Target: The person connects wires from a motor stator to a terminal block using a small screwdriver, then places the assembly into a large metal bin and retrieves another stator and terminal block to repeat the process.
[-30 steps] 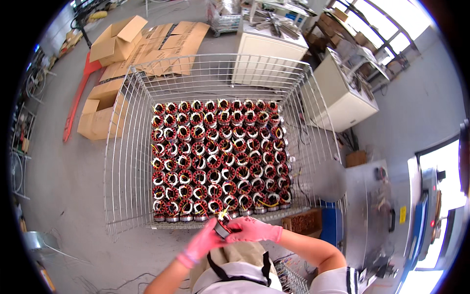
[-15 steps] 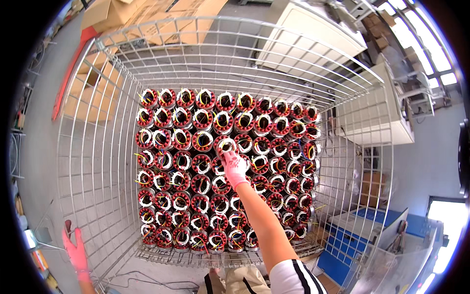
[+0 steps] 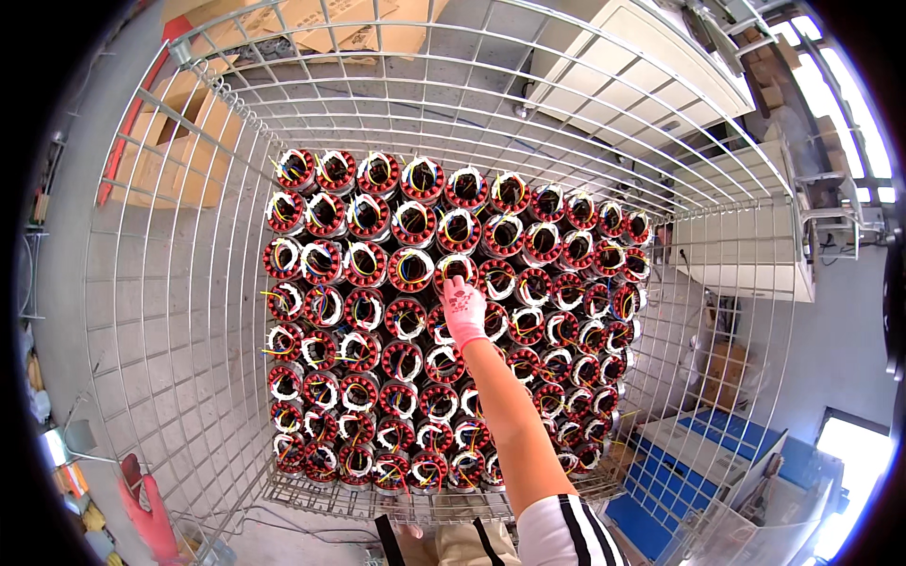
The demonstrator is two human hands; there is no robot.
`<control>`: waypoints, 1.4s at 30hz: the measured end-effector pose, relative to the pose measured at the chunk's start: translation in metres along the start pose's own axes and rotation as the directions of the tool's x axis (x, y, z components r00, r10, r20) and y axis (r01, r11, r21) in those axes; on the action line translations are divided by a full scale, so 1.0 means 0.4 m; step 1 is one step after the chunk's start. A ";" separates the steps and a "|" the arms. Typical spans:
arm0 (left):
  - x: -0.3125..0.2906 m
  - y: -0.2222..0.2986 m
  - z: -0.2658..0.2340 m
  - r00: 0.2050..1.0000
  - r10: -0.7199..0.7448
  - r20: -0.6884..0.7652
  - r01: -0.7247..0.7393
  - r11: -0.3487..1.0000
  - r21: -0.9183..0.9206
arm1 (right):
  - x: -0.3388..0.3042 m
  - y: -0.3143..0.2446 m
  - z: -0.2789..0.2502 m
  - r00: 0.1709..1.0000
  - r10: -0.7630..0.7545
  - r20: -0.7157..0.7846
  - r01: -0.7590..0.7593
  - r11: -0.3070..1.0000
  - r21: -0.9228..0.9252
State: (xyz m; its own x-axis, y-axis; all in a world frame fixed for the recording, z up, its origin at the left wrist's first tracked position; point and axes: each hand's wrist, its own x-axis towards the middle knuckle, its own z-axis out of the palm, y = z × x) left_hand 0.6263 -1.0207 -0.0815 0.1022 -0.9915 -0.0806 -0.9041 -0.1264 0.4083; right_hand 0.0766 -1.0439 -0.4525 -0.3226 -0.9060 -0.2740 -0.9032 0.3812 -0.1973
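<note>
Rows of motor stators stand upright in a wire mesh cage. Each is a ring of red coils with white binding and loose yellow, blue and red wires. My right hand, in a pink-and-white glove, reaches over the near rows to the middle. Its fingers are closed on the near rim of one stator, fingertips at the bore; the thumb is mostly hidden. My left hand, gloved in pink, is low at the far left, beyond the cage's left wall. Its fingers are apart and nothing shows in them.
High walls of the wire cage surround the stators. Cardboard boxes lie beyond its far left corner. White cabinets stand behind on the far right. A blue-and-white machine or bench is at the near right.
The view has shifted, and the cage looks larger. The stator under my right hand, earlier raised and tilted, now lines up with its row. My left hand is lower in the picture.
</note>
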 end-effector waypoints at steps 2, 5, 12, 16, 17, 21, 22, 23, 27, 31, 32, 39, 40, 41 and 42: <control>0.000 0.007 -0.004 1.000 0.011 0.010 -0.011 1.000 0.003 | -0.001 -0.003 -0.006 0.997 -0.033 -0.070 0.032 0.999 -0.020; 0.006 -0.023 0.003 0.998 0.056 -0.035 -0.056 0.998 -0.001 | 0.003 -0.005 -0.036 1.000 0.027 -0.016 -0.027 1.000 -0.003; -0.015 0.084 -0.012 0.990 -0.117 0.080 0.111 0.991 0.072 | -0.294 0.021 -0.157 0.961 -0.045 -0.273 0.143 0.925 0.352; 0.029 -0.029 0.022 0.995 0.086 0.039 -0.085 0.996 -0.029 | -0.700 0.077 -0.152 0.976 0.008 -0.216 0.084 0.906 0.414; 0.051 -0.016 0.030 0.993 0.100 0.068 -0.094 0.992 -0.080 | -0.834 0.115 -0.132 0.988 0.081 -0.132 -0.021 0.914 0.404; 0.137 -0.082 0.072 0.942 0.304 -0.146 -0.293 0.952 0.092 | -1.353 0.171 -0.122 0.822 0.544 0.167 -0.539 0.649 0.537; 0.129 -0.046 0.072 0.896 0.417 -0.150 -0.390 0.903 0.179 | -1.515 0.174 -0.107 0.697 0.683 0.216 -0.650 0.476 0.593; 0.124 -0.010 0.072 0.830 0.537 -0.152 -0.491 0.832 0.259 | -1.674 0.168 -0.072 0.510 0.819 0.263 -0.726 0.246 0.642; -0.186 0.137 0.052 0.557 0.828 -0.067 -0.624 0.471 0.623 | -2.269 0.067 0.099 -0.254 0.950 0.182 -0.614 -0.303 0.729; -0.587 0.238 0.258 -0.072 0.986 0.149 -0.921 -0.123 0.369 | -2.730 -0.131 0.247 -0.755 0.604 0.256 -0.048 -0.440 0.897; -0.748 0.292 0.288 -0.065 0.961 0.268 -0.992 -0.091 0.087 | -2.805 -0.183 0.248 -0.769 0.525 0.364 0.088 -0.477 0.874; -1.812 0.459 0.468 -0.730 0.543 0.415 -0.607 -0.237 -0.759 | -3.041 -0.472 0.739 -0.643 0.365 0.673 0.455 -0.525 0.719; -1.959 0.457 0.492 -0.798 0.475 0.371 -0.536 -0.277 -0.798 | -3.067 -0.499 0.835 -0.644 0.326 0.693 0.454 -0.566 0.688; -2.046 0.467 0.519 -0.796 0.502 0.338 -0.543 -0.345 -0.766 | -3.037 -0.402 0.809 -0.537 0.378 0.754 0.533 -0.540 0.651; -2.167 0.448 0.549 -0.829 0.477 0.292 -0.495 -0.384 -0.780 | -3.061 -0.401 0.755 -0.479 0.365 0.799 0.610 -0.516 0.601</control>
State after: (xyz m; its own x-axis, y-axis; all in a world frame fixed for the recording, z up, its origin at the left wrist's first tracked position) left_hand 0.2844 -0.1769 -0.1380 -0.6366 0.7711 -0.0038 0.6199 0.5147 0.5923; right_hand 0.7020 0.0600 -0.3697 0.0512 0.7195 -0.6926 0.4392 -0.6390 -0.6314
